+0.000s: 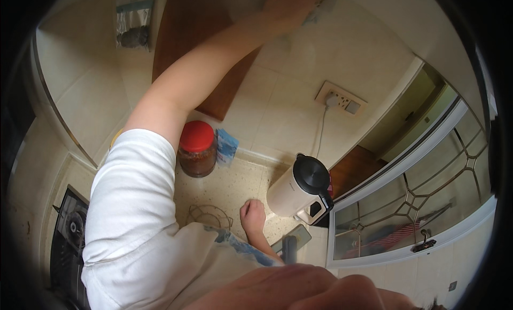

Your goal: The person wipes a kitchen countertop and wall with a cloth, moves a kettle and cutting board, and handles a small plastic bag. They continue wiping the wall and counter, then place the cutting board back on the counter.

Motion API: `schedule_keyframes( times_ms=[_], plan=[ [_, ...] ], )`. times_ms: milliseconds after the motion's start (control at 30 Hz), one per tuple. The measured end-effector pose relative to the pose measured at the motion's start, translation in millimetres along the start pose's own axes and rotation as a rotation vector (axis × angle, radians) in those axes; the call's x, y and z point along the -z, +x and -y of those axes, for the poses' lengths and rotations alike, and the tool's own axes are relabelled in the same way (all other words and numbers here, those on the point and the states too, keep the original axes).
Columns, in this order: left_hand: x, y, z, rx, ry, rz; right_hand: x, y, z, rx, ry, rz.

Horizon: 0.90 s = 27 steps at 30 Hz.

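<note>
My left arm reaches up across the tiled wall [266, 97]. At the top of the view my left hand [290, 7] is blurred, with a thin, crumpled, bluish cloth or wipe [312, 17] under its fingers against the tiles. My right hand [253, 217] rests on the speckled countertop [244, 178], fingers curled in and nothing visible in them. Just right of it stands a cream electric kettle [290, 190] with a black lid. A wire trivet [208, 216] lies to its left, partly hidden by my shirt.
A brown wooden board [224, 85] is against the wall behind a red-lidded jar [197, 149] and a blue packet [227, 145]. The kettle's plug sits in a wall socket [340, 98]. A phone-like flat object [302, 234], gas hob [70, 230] and glass-paned door [384, 226] flank me.
</note>
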State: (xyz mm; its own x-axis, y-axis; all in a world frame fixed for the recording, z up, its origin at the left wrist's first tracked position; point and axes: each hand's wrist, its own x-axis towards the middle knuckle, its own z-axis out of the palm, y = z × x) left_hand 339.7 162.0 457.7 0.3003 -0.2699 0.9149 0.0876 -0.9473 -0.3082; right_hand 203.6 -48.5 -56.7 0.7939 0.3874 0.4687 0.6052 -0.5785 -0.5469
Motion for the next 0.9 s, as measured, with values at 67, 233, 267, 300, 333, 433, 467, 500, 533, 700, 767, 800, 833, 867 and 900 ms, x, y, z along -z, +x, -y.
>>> schedule_keyframes(
  times_ms=[67, 233, 267, 300, 333, 433, 467, 500, 533, 700, 767, 800, 833, 867, 900],
  plan=[
    [2.9, 0.4, -0.3, 0.093, 0.020, 0.141, -0.7, 0.0, -0.9, 0.001, 0.001, 0.005],
    [9.5, 0.9, 4.9, -0.043, -0.129, -0.041, -1.0, 0.0, -1.4, 0.012, 0.012, -0.006],
    [9.1, 2.0, 5.8, -0.077, -0.117, -0.101, -0.8, 0.1, -1.3, 0.013, 0.014, -0.005],
    [8.2, 2.5, 7.0, -0.110, -0.106, -0.161, -0.5, 0.3, -1.1, 0.018, 0.012, -0.015],
    [6.3, 3.3, 7.3, -0.107, -0.089, -0.157, -0.3, 0.6, -0.8, 0.023, 0.011, -0.024],
    [-2.1, 7.0, 8.0, -0.103, -0.031, -0.125, 0.3, 1.1, 0.3, 0.015, 0.003, -0.009],
    [-4.8, 8.6, 8.7, -0.105, -0.007, -0.102, 0.4, 1.1, 0.7, 0.002, 0.002, 0.002],
    [-7.4, 10.3, 8.8, -0.107, 0.018, -0.078, 0.6, 1.1, 0.9, 0.007, -0.004, -0.003],
    [-9.4, 11.7, 8.8, -0.109, 0.030, -0.103, 0.6, 0.9, 1.2, 0.006, -0.006, -0.007],
    [-10.7, 22.6, 8.3, 0.070, -0.087, 0.003, 0.3, 0.7, 0.3, 0.011, -0.009, -0.008],
    [-7.5, 21.6, 10.5, 0.060, -0.176, -0.034, -0.3, 1.0, -0.6, 0.008, 0.008, -0.016],
    [-5.3, 19.7, 12.6, 0.054, -0.219, -0.054, -0.6, 0.9, -1.0, 0.014, 0.006, -0.017],
    [-3.3, 16.2, 14.4, 0.108, -0.270, -0.095, -1.0, 0.8, -1.3, 0.017, 0.007, -0.022],
    [-1.5, 10.4, 15.9, 0.162, -0.322, -0.136, -1.2, 0.4, -1.4, 0.018, 0.008, -0.027],
    [0.1, 5.2, 17.4, 0.214, -0.376, -0.175, -1.5, 0.3, -1.5, 0.016, 0.005, -0.027]
  ],
)
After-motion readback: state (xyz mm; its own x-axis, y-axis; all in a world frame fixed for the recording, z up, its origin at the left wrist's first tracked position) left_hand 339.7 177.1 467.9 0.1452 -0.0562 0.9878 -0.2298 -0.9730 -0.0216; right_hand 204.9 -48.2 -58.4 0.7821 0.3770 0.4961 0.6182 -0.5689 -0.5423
